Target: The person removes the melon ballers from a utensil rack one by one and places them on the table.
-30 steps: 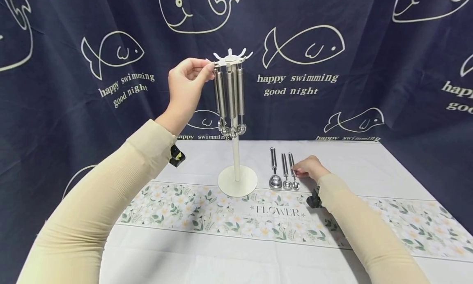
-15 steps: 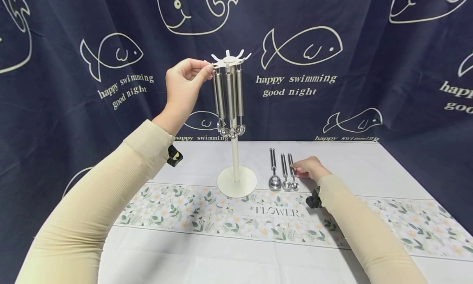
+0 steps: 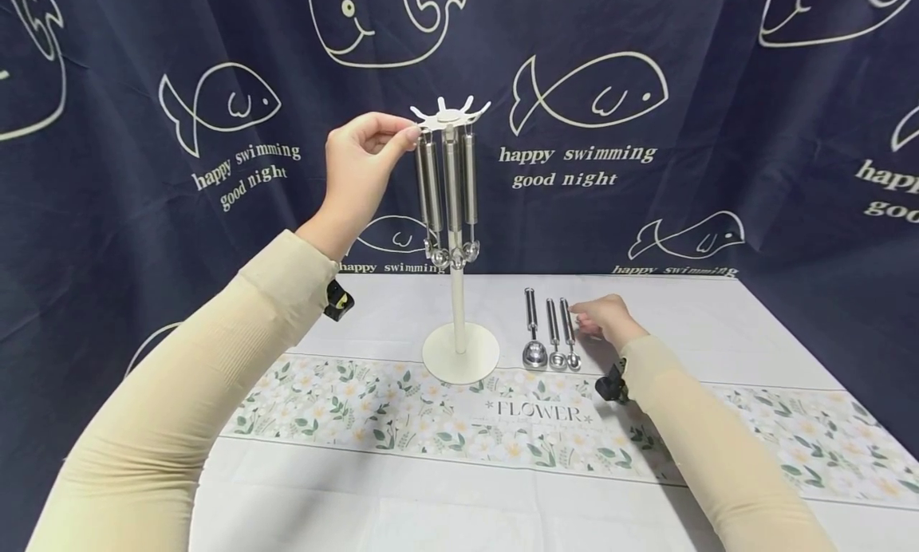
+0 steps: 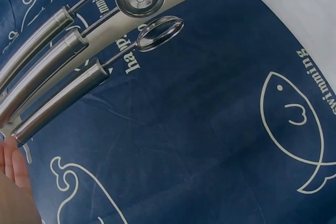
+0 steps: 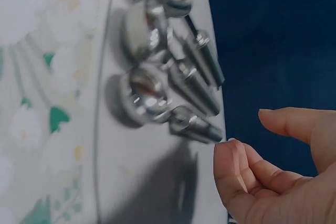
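Note:
A white rack with spoke-like hooks stands on a post, several steel scoops hanging from it, bowls down. My left hand is at the rack's left side, thumb and index finger pinching the top of a hanging scoop; the fingertips hide its loop. The left wrist view shows round bowls on thick handles, with the hand at a handle's end. On the table lie a large scoop and two smaller scoops. My right hand is beside the rightmost scoop, thumb spread from the fingers, fingertips right at the handle's end.
The rack's round base rests on the white table near a floral printed strip. A dark blue cloth with fish drawings hangs behind the table. A thin pale cable curves at the left.
My right hand has moved up along the rightmost scoop toward its handle end, the fingers coming off it. The hanging scoops have shifted slightly right; my left hand stays at the rack.

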Available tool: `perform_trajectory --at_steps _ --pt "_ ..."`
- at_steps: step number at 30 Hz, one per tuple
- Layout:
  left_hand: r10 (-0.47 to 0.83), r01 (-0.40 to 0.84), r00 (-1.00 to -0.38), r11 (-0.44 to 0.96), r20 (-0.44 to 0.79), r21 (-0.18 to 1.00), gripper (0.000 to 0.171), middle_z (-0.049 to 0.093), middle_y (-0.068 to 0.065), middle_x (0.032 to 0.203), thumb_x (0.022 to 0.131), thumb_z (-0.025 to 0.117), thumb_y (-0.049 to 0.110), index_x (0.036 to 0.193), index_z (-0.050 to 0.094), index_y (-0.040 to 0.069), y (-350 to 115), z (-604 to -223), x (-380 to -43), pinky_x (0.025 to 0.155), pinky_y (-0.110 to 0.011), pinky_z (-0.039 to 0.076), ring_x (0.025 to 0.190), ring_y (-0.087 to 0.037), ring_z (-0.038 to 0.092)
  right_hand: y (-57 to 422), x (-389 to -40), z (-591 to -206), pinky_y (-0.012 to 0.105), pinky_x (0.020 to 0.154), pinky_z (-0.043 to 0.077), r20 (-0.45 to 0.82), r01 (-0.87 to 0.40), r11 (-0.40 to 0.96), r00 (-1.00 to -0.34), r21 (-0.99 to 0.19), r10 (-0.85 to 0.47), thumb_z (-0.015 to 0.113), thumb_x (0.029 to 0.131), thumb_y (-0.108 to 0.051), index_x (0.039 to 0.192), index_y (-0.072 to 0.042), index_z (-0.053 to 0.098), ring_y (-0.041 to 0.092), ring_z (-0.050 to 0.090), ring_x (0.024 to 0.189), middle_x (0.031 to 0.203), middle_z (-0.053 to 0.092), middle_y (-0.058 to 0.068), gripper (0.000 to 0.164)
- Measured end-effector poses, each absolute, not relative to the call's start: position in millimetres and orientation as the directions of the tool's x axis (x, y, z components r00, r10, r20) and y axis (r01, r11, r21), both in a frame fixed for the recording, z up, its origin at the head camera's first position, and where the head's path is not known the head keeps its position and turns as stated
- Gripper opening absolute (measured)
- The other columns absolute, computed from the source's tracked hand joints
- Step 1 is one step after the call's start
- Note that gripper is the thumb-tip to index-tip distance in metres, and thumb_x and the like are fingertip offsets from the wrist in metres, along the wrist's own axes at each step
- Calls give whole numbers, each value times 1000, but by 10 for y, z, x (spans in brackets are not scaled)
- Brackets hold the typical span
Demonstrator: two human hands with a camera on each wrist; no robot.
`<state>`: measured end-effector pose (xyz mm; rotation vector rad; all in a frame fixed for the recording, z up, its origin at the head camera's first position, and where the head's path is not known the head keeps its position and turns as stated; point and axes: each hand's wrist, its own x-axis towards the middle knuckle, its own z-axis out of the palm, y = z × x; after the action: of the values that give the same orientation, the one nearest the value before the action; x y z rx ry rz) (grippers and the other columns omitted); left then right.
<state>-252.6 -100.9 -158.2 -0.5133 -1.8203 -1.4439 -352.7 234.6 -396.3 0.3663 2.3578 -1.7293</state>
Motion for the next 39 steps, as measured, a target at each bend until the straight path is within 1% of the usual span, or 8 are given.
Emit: perform_trajectory --at_steps 9,12,16,20,28,31,36,39 --pt "-136 701 -634 316 761 640 15 68 10 72 84 76 12 91 73 -1 -1011 -1585 -2528 75 -18 53 70 -5 66 2161 -3437 -3665 24 75 59 -106 112 292 -994 -950 36 62 89 -6 125 18 49 0 59 56 65 57 -7 45" --pt "-135 700 -633 320 762 638 15 68 10 72 84 76 12 91 73 -2 -1011 -1588 -2527 74 -18 53 71 -6 66 2075 -3387 -3531 25 79 59 -37 48 303 -998 -952 43 63 88 -8 121 15 55 0 60 59 73 59 -5 40" --pt "-130 709 -623 324 771 627 15 69 9 73 85 75 12 90 72 -2 -1004 -1586 -2520 74 -18 53 70 -6 66 1967 -3329 -3340 20 75 58 32 -8 330 -997 -944 69 63 88 -13 117 9 61 2 62 64 84 60 -2 36" --pt "-128 711 -615 337 778 618 15 69 10 72 85 75 13 90 72 -1 -996 -1588 -2508 72 -18 53 70 -7 66 1860 -3298 -3176 16 71 56 87 -65 304 -995 -950 58 63 89 -15 114 6 64 4 64 67 84 62 -3 32" --pt "-130 716 -610 333 782 614 16 69 9 73 85 75 13 90 72 -2 -985 -1597 -2492 73 -18 53 70 -6 66 1650 -3203 -2906 23 84 57 175 -175 278 -984 -945 -23 63 92 -19 117 1 65 4 66 77 114 67 13 32" --pt "-132 716 -607 337 784 611 16 69 8 74 85 75 13 90 72 -2 -981 -1597 -2494 73 -18 53 69 -6 66 1559 -3147 -2804 24 86 56 181 -188 209 -982 -960 -50 64 93 -19 118 1 64 6 67 81 111 68 10 32" --pt "-130 717 -597 357 791 599 17 71 7 76 85 75 14 91 73 -1 -967 -1598 -2504 72 -18 53 70 -4 66 1406 -3061 -2657 24 87 56 245 -242 -42 -960 -969 -138 63 94 -12 120 8 60 14 69 88 100 70 7 33" --pt "-134 712 -600 362 789 602 17 71 7 76 85 75 15 92 73 -1 -963 -1609 -2515 71 -18 52 70 -4 67 1314 -3007 -2574 26 89 56 299 -271 -159 -935 -949 -191 63 94 -10 121 10 59 18 69 93 102 70 11 33"
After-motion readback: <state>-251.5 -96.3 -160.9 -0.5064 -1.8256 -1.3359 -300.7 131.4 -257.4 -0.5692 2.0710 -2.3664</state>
